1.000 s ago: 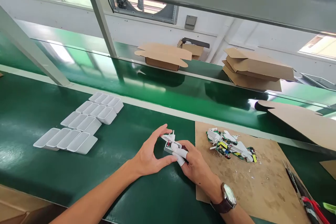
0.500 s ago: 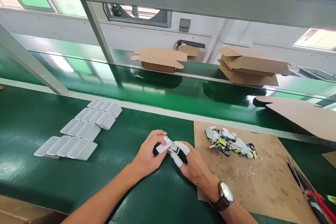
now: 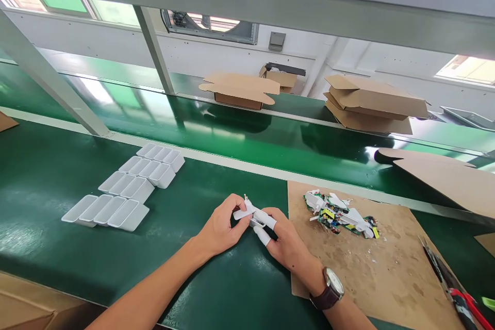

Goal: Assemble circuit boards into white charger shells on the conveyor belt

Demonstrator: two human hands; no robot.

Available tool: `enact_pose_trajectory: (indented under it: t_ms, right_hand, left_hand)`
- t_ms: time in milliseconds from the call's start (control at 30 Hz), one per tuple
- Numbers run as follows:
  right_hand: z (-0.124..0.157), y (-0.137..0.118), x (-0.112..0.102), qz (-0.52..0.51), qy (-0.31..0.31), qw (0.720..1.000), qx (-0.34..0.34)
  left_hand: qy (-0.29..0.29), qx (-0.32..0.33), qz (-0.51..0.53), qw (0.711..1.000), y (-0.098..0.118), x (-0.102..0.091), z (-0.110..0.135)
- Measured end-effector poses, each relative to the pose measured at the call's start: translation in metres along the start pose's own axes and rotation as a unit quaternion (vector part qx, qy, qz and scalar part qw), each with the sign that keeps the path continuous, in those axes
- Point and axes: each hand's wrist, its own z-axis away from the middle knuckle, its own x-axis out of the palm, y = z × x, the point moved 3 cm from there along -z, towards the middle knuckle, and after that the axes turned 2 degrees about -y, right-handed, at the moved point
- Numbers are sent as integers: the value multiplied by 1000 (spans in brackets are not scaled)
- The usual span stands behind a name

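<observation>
My left hand (image 3: 223, 226) pinches a small white plastic part (image 3: 247, 211) between thumb and fingers. From the other side my right hand (image 3: 288, 240) grips the same part, with white covers on its thumb and a finger. The part has a thin flat piece sticking out to the left and a small prong pointing up; its inside is mostly hidden by my fingers. Both hands hold it just above the green work surface (image 3: 216, 294). To the right, a pile of circuit boards with white plastic pieces (image 3: 342, 214) lies on a cardboard sheet (image 3: 348, 278).
Rows of white open-topped cases (image 3: 116, 211) stand at the left. Pliers with red and black handles (image 3: 462, 301) and tweezers (image 3: 431, 252) lie at the right. Flat cardboard boxes (image 3: 375, 100) sit beyond the green belt (image 3: 278, 144). A metal post (image 3: 73, 87) rises at the left.
My view has shifted slightly, so the surroundings sit a little differently in frame. The white part has turned slightly between my fingers; both hands keep hold of it.
</observation>
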Motion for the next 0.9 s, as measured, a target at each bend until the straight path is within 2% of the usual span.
enact_pose_trajectory:
  t_ms: [67, 133, 200, 267, 300, 367, 500, 800, 900]
  right_hand:
    - [-2, 4, 0, -70, 20, 996, 46]
    - [-4, 10, 2, -196, 45, 972, 125]
    - [-4, 13, 5, -341, 48, 915, 213]
    - [-5, 12, 10, -449, 27, 852, 269]
    - [-5, 11, 11, -482, 17, 830, 282]
    - [-6, 7, 12, -515, 8, 806, 291]
    - [-7, 3, 11, -520, -9, 801, 296]
    - [-7, 2, 11, -470, -38, 831, 294]
    - [-7, 2, 12, -471, -46, 832, 288]
  left_hand:
    - [-15, -8, 13, 1000, -1, 1, 1]
    - [-33, 17, 33, 999, -1, 5, 3]
    - [-38, 53, 38, 997, 0, 10, 6]
    - [-17, 73, 28, 997, 1, 14, 8]
    - [0, 79, 24, 997, 2, 15, 9]
    - [29, 94, 24, 995, 5, 17, 10]
    - [44, 116, 29, 992, 10, 16, 10]
    - [38, 118, 34, 992, 11, 17, 11]
    - [36, 121, 38, 991, 12, 17, 11]
